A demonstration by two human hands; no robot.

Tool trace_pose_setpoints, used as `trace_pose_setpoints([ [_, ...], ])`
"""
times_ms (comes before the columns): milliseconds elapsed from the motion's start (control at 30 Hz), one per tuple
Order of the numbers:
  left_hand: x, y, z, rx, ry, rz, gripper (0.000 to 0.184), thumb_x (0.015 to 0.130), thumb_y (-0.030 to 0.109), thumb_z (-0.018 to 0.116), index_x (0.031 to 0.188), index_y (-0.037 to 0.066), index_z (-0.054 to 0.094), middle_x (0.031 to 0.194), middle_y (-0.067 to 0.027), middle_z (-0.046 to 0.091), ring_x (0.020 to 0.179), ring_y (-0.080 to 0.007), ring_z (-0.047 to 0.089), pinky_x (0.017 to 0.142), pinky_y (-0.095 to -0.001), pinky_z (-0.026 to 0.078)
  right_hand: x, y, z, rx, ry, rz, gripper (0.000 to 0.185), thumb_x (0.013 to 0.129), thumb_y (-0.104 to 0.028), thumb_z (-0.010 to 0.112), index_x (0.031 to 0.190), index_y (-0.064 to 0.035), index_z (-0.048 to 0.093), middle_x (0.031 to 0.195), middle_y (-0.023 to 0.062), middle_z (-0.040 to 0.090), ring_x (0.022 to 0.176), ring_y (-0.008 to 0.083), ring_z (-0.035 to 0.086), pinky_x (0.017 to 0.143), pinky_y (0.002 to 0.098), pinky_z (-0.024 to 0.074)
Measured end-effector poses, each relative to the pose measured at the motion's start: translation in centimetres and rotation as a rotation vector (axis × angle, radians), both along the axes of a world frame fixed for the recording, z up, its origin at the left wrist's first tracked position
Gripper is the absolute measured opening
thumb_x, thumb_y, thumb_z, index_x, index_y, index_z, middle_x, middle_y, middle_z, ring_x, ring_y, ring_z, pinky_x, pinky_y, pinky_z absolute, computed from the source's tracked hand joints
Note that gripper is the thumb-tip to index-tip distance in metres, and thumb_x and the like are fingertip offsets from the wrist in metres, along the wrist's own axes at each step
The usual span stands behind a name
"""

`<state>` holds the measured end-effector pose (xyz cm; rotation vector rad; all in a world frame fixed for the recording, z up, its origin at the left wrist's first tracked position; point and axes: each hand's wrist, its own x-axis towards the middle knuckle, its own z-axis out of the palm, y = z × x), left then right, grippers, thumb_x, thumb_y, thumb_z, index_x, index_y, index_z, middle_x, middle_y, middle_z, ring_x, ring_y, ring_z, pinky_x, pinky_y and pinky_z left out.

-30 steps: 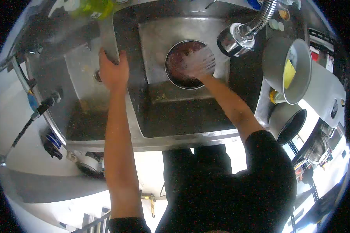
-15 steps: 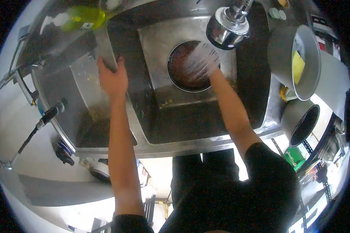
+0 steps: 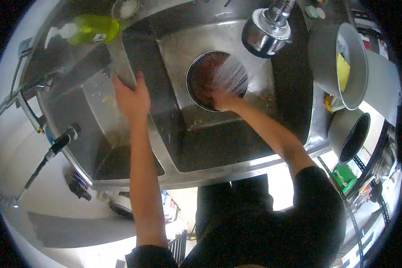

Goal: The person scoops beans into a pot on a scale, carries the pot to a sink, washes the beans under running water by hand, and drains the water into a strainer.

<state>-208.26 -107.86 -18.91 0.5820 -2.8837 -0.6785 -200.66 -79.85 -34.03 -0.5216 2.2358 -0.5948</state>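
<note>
My left hand (image 3: 133, 96) grips the metal divider (image 3: 122, 60) between two sink basins, thumb on one side and fingers on the other. In the right-hand basin (image 3: 176, 53) stands a round pot (image 3: 187, 82) with a thin pale rim and reddish-brown contents that I cannot identify. Over the pot's near edge reaches my right hand (image 3: 225, 101), its fingers down inside, where spray and dark contents hide them. A chrome faucet head (image 3: 265, 33) sprays water down into the pot.
A green soap bottle (image 3: 94, 30) lies at the upper left beside a small bowl (image 3: 126, 8). On the right are a large grey pot (image 3: 328, 58) with a yellow sponge (image 3: 342, 73) and another pot (image 3: 339, 134) below it. A black-handled hose sprayer (image 3: 60, 142) hangs left.
My right hand has moved left and nearer to me, from the pot's right side to its near edge. The left hand keeps its hold on the divider. The view has shifted slightly.
</note>
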Motion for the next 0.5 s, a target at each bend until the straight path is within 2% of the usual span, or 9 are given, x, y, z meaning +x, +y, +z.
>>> trace_pose_setpoints([
  [100,0.0,0.3,0.1,-0.005,-0.018,0.022,0.08,0.089,0.039,0.075,0.148,-0.004,0.042,0.14,-0.0312,0.056,0.129,-0.0477,0.056,0.109,-0.0503,0.043,1.3,3.0,-2.6,0.061,0.148,-0.245,0.051,0.099,-0.036,0.057,0.135,-0.0006,0.06,0.125,0.0232,0.067,0.106,0.0382,0.067,0.093,0.0501,0.0538],
  [167,0.3,0.2,0.1,-0.021,-0.023,0.03,0.08,0.088,0.038,0.076,0.147,-0.004,0.042,0.14,-0.0303,0.056,0.129,-0.0465,0.055,0.109,-0.05,0.043,0.9,5.0,-7.0,0.0,0.085,-0.506,0.051,0.101,-0.04,0.054,0.134,-0.0016,0.061,0.121,0.0213,0.069,0.1,0.0373,0.068,0.088,0.0502,0.0557],
  [200,0.1,0.2,0.3,-0.026,-0.018,0.023,0.08,0.087,0.037,0.076,0.147,-0.004,0.042,0.14,-0.0296,0.055,0.129,-0.0459,0.054,0.109,-0.05,0.043,0.0,6.1,-10.1,-0.1,-0.042,-0.65,0.052,0.102,-0.042,0.053,0.134,-0.0021,0.061,0.12,0.0204,0.07,0.098,0.0368,0.069,0.086,0.0503,0.0567],
  [267,0.3,0.3,0.7,-0.044,0.045,-0.005,0.08,0.086,0.037,0.077,0.147,-0.004,0.042,0.138,-0.028,0.055,0.128,-0.0448,0.054,0.109,-0.0501,0.043,-2.0,7.6,-15.1,-0.436,-0.514,-1.009,0.053,0.104,-0.046,0.049,0.133,-0.003,0.062,0.116,0.0185,0.072,0.092,0.0359,0.071,0.082,0.0504,0.0586],
  [300,0.2,0.4,0.9,-0.057,0.106,-0.029,0.08,0.086,0.037,0.076,0.146,-0.004,0.042,0.136,-0.0272,0.055,0.127,-0.0444,0.054,0.108,-0.0503,0.043,-3.4,7.6,-15.5,-0.562,-0.806,-1.159,0.054,0.105,-0.048,0.048,0.133,-0.0035,0.062,0.115,0.0175,0.073,0.089,0.0354,0.072,0.08,0.0505,0.0595],
  [333,0.2,0.5,1.0,-0.071,0.163,-0.056,0.081,0.086,0.037,0.076,0.146,-0.004,0.042,0.135,-0.0264,0.055,0.126,-0.0441,0.053,0.107,-0.0505,0.043,-3.9,7.8,-15.6,-0.574,-0.987,-1.229,0.055,0.106,-0.049,0.046,0.133,-0.0037,0.061,0.116,0.017,0.073,0.089,0.0351,0.072,0.079,0.0499,0.06],
  [367,0.3,0.8,1.4,-0.068,0.115,-0.023,0.081,0.086,0.037,0.077,0.146,-0.004,0.042,0.135,-0.0262,0.055,0.125,-0.0441,0.053,0.107,-0.0509,0.043,-4.9,7.6,-14.1,-0.566,-1.163,-1.304,0.057,0.106,-0.05,0.044,0.134,-0.004,0.061,0.116,0.0164,0.073,0.089,0.0348,0.072,0.078,0.0494,0.0604],
  [400,0.4,1.2,1.9,-0.065,0.067,0.011,0.082,0.085,0.036,0.077,0.146,-0.005,0.041,0.134,-0.0261,0.054,0.124,-0.0442,0.053,0.106,-0.0513,0.043,-5.4,6.0,-11.3,-0.496,-1.089,-1.355,0.058,0.106,-0.051,0.042,0.134,-0.0039,0.06,0.119,0.0165,0.072,0.093,0.0347,0.071,0.08,0.0493,0.0604],
  [500,0.2,1.1,2.1,-0.07,0.057,0.022,0.083,0.085,0.036,0.077,0.147,-0.005,0.04,0.134,-0.0263,0.054,0.124,-0.0445,0.053,0.105,-0.0519,0.044,-6.8,2.9,-6.1,-0.636,-0.958,-1.421,0.058,0.106,-0.05,0.04,0.134,-0.0038,0.06,0.125,0.0176,0.069,0.103,0.0355,0.069,0.086,0.0498,0.0587],
])
